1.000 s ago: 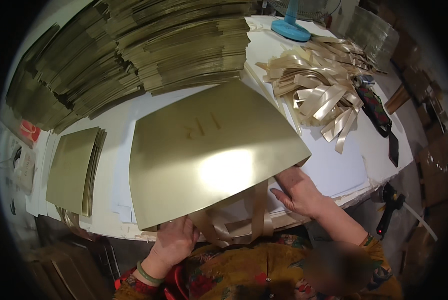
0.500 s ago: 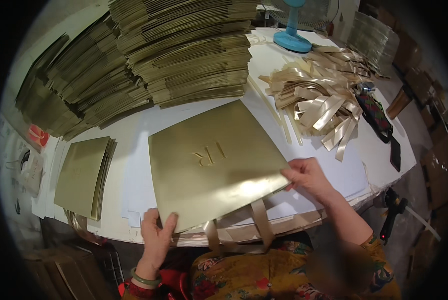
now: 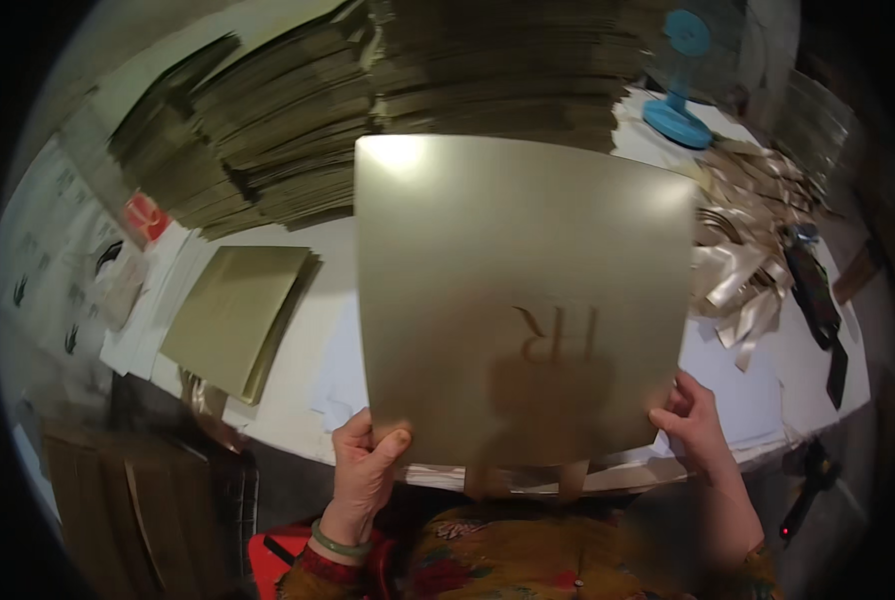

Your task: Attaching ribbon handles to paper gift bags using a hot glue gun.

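A flat gold paper bag (image 3: 448,270) with upside-down embossed lettering is raised in front of me. My left hand (image 3: 366,465) grips its lower left corner, thumb on the front face. At the lower right edge, my right hand (image 3: 690,418) pinches the bag between thumb and fingers. Satin ribbon handles (image 3: 574,480) hang from the bag's edge nearest me. To the left on the table lies a small pile of similar gold bags (image 3: 238,315), ribbons hanging below. The fingers behind the held bag are hidden.
Tall stacks of folded gold bags (image 3: 288,120) rise at the back. Loose beige ribbons (image 3: 743,265) lie on the white table (image 3: 828,345) at right, with a blue fan (image 3: 680,120) behind. A glue gun (image 3: 810,490) is beyond the table's right front edge; cardboard (image 3: 118,510) stands lower left.
Both hands have lifted the gold bag and tilted it upright, so its face now turns toward me. The whole view has shifted, moving the table's contents rightward in the picture.
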Action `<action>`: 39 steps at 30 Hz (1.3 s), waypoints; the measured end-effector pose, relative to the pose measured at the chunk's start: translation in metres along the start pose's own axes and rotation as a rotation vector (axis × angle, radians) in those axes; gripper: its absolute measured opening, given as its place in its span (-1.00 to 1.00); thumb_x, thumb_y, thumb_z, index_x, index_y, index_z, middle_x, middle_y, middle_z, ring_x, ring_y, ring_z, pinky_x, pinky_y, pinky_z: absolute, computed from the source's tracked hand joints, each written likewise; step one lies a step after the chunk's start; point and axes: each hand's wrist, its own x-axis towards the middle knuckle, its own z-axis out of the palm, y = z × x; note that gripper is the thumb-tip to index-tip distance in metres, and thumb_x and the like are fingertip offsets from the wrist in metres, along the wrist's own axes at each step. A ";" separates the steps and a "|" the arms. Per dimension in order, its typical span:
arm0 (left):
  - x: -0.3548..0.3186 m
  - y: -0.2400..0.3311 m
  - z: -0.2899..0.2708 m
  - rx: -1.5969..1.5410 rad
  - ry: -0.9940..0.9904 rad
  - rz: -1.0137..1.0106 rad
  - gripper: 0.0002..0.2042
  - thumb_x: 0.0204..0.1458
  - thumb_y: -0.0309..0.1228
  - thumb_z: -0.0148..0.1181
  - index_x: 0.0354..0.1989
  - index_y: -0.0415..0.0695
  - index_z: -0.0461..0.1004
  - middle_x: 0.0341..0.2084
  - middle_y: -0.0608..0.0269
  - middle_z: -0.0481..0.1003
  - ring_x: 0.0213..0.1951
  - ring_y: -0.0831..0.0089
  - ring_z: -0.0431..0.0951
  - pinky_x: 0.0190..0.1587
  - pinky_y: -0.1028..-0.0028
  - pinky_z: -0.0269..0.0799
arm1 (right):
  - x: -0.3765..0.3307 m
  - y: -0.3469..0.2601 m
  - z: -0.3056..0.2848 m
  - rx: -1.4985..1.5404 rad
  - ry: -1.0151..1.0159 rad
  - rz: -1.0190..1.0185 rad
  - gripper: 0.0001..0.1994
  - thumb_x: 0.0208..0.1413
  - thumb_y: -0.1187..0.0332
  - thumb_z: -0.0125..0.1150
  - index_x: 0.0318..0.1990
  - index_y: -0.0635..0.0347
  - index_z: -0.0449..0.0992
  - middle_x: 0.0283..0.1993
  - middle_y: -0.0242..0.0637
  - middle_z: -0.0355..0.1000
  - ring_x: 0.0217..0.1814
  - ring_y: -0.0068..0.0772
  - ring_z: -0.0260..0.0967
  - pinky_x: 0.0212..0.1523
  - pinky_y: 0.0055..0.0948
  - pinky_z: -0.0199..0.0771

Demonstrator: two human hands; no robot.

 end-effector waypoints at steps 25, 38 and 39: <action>0.025 0.094 -0.120 -0.061 0.449 0.182 -0.54 0.03 -0.59 0.24 0.14 -0.23 0.32 -0.01 0.16 0.47 0.00 0.30 0.51 0.07 0.33 0.49 | -0.004 0.047 0.124 -0.177 -0.382 0.165 -0.80 0.22 0.50 0.14 -0.05 0.43 0.50 -0.25 -0.15 0.57 -0.22 -0.47 0.55 -0.17 -0.50 0.59; 0.089 0.117 -0.363 0.614 0.832 -0.042 -0.61 -0.09 -0.51 0.33 -0.07 -0.38 0.44 -0.25 0.02 0.55 -0.24 0.19 0.56 -0.13 0.24 0.48 | 0.037 0.000 0.080 -0.433 -0.289 0.033 -0.78 0.21 0.47 0.14 -0.05 0.39 0.54 -0.29 -0.22 0.57 -0.31 -0.54 0.51 -0.22 -0.52 0.55; 0.093 0.118 -0.349 0.736 0.991 -0.126 -0.57 -0.08 -0.47 0.35 -0.03 -0.37 0.41 -0.27 0.01 0.56 -0.25 0.13 0.57 -0.13 0.21 0.48 | 0.048 -0.016 0.075 -0.565 -0.276 -0.065 -0.77 0.19 0.43 0.17 -0.05 0.33 0.56 -0.30 -0.24 0.58 -0.31 -0.57 0.51 -0.23 -0.53 0.54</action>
